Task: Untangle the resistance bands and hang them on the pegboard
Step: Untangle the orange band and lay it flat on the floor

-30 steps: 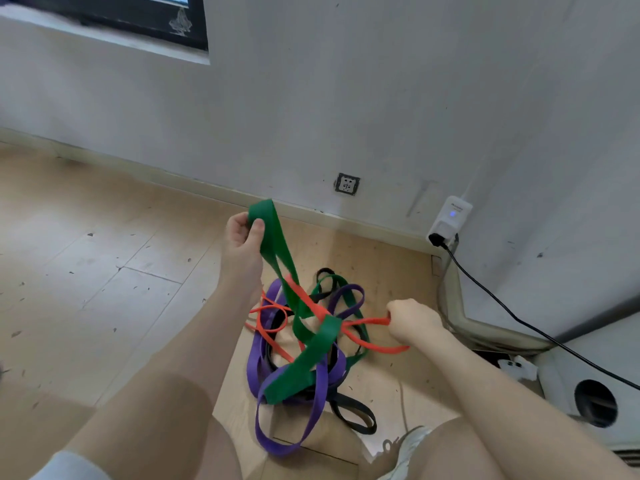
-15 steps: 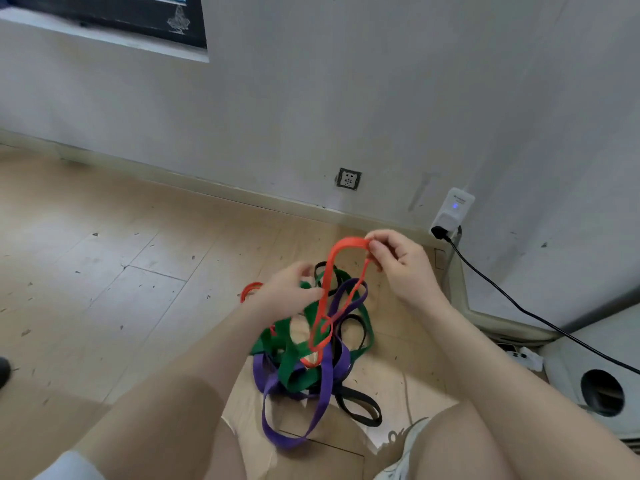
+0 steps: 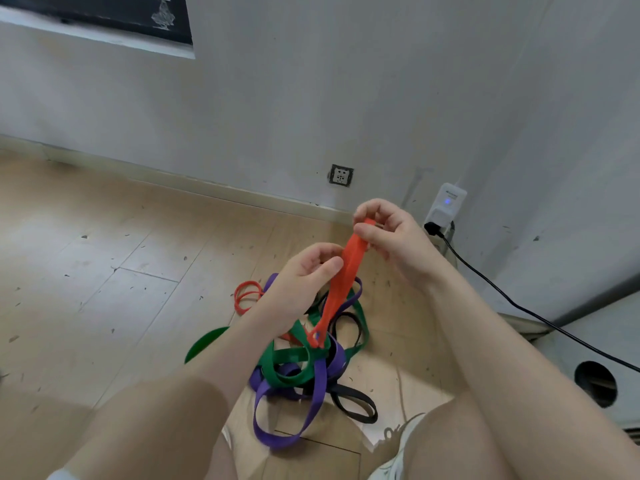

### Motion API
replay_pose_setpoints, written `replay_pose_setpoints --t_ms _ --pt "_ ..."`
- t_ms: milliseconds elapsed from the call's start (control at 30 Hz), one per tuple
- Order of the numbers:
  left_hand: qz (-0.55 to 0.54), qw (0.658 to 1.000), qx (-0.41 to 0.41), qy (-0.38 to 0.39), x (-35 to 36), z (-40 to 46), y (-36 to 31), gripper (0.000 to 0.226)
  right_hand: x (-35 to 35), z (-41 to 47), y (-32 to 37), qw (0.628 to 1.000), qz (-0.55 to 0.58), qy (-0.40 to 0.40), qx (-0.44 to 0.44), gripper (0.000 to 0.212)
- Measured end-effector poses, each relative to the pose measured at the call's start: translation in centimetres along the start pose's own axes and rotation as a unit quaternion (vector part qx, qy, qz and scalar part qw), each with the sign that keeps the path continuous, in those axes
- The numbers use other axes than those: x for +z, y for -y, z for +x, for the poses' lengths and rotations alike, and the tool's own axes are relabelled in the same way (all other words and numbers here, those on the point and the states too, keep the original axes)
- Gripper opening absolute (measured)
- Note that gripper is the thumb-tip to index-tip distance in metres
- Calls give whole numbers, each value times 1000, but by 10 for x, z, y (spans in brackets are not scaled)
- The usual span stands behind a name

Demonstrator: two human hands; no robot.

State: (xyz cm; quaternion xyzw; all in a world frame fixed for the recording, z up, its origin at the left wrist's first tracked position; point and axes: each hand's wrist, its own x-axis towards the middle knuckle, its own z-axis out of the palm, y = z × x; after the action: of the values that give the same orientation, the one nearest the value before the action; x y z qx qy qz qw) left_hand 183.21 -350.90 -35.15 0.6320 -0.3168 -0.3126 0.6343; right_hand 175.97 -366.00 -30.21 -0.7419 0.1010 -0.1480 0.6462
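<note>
We pinch the orange band (image 3: 346, 271) in both hands, right hand (image 3: 391, 237) above left hand (image 3: 308, 275), mid-untangling; next, we judge, freeing its snagged lower end from the pile (image 3: 304, 368).

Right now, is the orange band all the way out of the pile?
No, both the right hand and left hand pinch the orange band, but its lower end sits in the tangled pile.

Hands (image 3: 349, 258) above band pile (image 3: 304, 362) on floor (image 3: 104, 258); socket (image 3: 341, 175) behind, seemingly on wall.

white wall plug (image 3: 446, 206), small logo (too blurred), nothing readable
</note>
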Motion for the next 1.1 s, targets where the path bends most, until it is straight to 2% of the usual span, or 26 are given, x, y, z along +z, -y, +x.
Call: replay_pose_setpoints --t_ms 67,200,267,333,400,600,800,933,1033,1100 --pt "-31 999 -7 -24 -2 0 -1 12 5 -2 -4 999 8 -36 4 26" --pt "-47 997 -18 -53 0 2 1 2 24 -6 -12 988 120 -98 27 26" --pt "-48 992 -15 -117 1 4 2 7 26 -8 -11 991 72 -104 32 26" --pt "8 981 15 -195 -2 8 4 11 26 -10 -11 994 -17 -97 38 24" --pt "10 972 36 -232 -5 10 2 11 28 -12 -10 993 -50 -98 35 20" --pt "-57 991 20 -123 6 4 0 13 27 -11 -12 992 19 -121 30 24" --pt "-33 996 40 -78 8 0 1 15 36 -18 -18 988 21 -152 13 23" --pt "-57 993 38 -97 12 -6 -2 16 41 -19 -19 986 78 -148 16 24" --pt "-34 986 64 -149 5 -5 -10 18 37 -21 -20 985 58 -162 0 29" --pt "-34 984 78 -157 2 -8 -19 17 40 -26 -22 987 74 -143 16 29"
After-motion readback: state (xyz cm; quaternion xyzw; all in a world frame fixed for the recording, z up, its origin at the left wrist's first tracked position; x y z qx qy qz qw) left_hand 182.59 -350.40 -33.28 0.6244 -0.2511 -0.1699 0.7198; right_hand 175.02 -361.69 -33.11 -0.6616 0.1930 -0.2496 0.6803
